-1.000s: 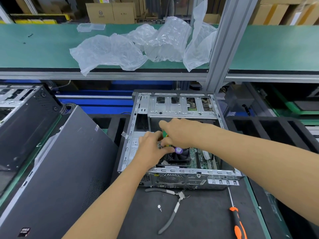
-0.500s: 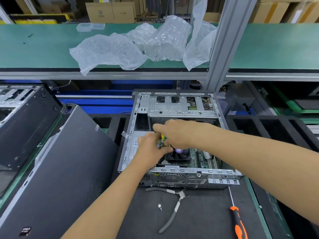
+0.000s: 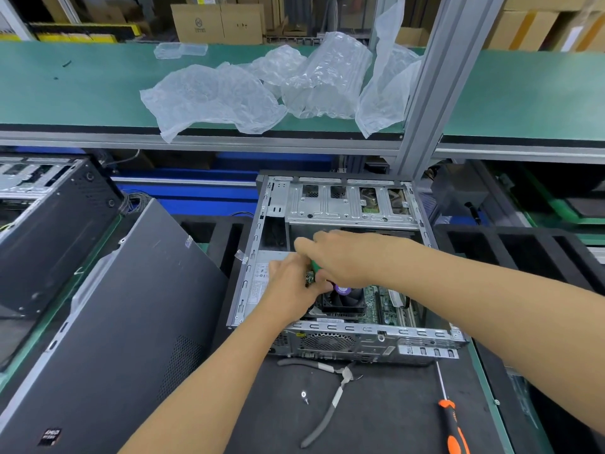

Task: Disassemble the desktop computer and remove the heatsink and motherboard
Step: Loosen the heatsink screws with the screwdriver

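The open desktop case [image 3: 360, 332] lies on the black mat with its inside facing up. Inside it sit the black heatsink fan [image 3: 347, 301], which has a purple sticker, and the green motherboard [image 3: 386, 306] to its right. My right hand [image 3: 353, 260] grips a green-handled tool [image 3: 316, 267] just left of the fan. My left hand [image 3: 288, 290] reaches in from the left, its fingers curled round a small green circuit board [image 3: 309, 278] under that handle. The tool's tip is hidden by my hands.
Grey pliers [image 3: 330, 401], a loose screw [image 3: 303, 395] and an orange-handled screwdriver [image 3: 453, 427] lie on the mat in front of the case. The removed dark side panel [image 3: 114, 322] leans at the left beside another case [image 3: 49, 224]. Plastic wrap [image 3: 229, 96] lies on the green shelf above.
My right hand has shifted slightly left and down over the green handle. My left hand stays at the same spot beside the fan.
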Motion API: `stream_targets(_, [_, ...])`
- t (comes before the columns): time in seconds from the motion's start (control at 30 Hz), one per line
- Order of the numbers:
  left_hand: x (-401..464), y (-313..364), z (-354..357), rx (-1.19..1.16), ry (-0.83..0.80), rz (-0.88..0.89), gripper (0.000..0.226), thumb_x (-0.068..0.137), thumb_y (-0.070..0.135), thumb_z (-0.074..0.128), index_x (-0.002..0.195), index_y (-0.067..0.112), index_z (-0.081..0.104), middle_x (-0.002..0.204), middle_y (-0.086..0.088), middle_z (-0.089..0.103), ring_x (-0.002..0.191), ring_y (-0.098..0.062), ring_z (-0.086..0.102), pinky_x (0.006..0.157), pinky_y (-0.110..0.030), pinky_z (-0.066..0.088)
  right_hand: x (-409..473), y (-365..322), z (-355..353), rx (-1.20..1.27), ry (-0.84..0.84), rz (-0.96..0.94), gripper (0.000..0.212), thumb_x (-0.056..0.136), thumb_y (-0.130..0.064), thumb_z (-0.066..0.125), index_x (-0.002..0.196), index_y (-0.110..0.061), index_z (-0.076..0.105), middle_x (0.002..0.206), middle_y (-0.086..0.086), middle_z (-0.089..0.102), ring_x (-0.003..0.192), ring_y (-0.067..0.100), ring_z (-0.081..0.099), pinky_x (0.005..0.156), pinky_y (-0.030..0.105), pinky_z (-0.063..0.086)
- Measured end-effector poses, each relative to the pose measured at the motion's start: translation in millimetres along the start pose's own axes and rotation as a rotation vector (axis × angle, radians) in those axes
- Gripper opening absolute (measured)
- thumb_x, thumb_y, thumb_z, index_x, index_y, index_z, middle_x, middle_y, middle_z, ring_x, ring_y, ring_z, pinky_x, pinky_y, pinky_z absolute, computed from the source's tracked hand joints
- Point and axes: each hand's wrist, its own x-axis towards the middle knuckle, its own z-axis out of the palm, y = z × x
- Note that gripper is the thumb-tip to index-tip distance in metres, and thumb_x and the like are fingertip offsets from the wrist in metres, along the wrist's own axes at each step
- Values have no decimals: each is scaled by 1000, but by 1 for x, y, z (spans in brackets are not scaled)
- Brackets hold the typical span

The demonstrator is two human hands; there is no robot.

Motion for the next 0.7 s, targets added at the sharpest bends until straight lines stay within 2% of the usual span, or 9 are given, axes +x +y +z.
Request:
stream_targets(0.07, [-1,0,-1,-23,4,-22,28,81,41,73,90,21,55,87,5,49,96,-25,41,78,-38,45,-1,2,0,2,26,-19,33,90,-28,58,95,-25,26,89,2,42,82,26,49,67,42,46])
stream_targets(0.13, [0,2,-1,-25,25,-24,35,75,45,77,84,18,56,80,0,51,89,-23,44,79,-41,45,-1,5,-3,63,65,33,38,86,-41,62,103,-22,34,85,1,42,76,27,51,61,39,45])
stream_targets(0.23, [1,4,0,-21,42,-30,43,70,49,78,78,13,57,76,-1,52,84,-13,34,84,-41,43,-2,7,-3,13,83,90,46,88,-55,55,102,-16,36,79,3,42,68,26,48,57,36,41])
stream_targets(0.33, [1,2,0,-6,-11,-6,29,77,48,73,82,24,58,91,7,46,92,-11,26,89,-37,38,-2,6,2,7,63,50,30,93,-32,56,98,-22,28,81,1,40,72,24,46,56,35,39])
stream_targets(0.43, [1,-2,-3,-22,-38,9,16,86,39,68,82,43,53,101,8,55,109,-20,39,96,-39,38,-3,7,2,-40,52,-7,32,89,-12,56,111,-21,34,91,3,37,82,22,43,52,28,28])
stream_targets(0.5, [0,0,-4,-48,14,7,23,84,40,71,75,44,50,89,16,55,101,-10,39,91,-41,41,-4,9,0,-24,17,-5,31,90,-21,57,113,-22,35,93,2,38,86,24,46,59,32,36])
stream_targets(0.57, [0,3,-2,-38,71,6,27,78,45,72,72,35,48,78,17,48,88,0,35,82,-40,43,-4,9,-1,58,27,60,35,90,-43,57,109,-22,36,86,1,42,81,25,50,62,37,43])
stream_targets(0.63, [2,5,0,0,86,-4,37,74,47,76,71,23,47,72,9,48,84,-5,35,82,-41,41,-3,8,1,35,84,101,42,91,-53,51,103,-16,36,74,0,38,71,26,46,53,33,34])
stream_targets(0.7, [2,4,1,-6,71,-6,38,73,47,77,73,22,49,77,9,48,88,-11,32,83,-38,40,0,6,4,-3,91,81,34,94,-45,50,99,-17,33,72,0,35,71,28,45,52,34,33])
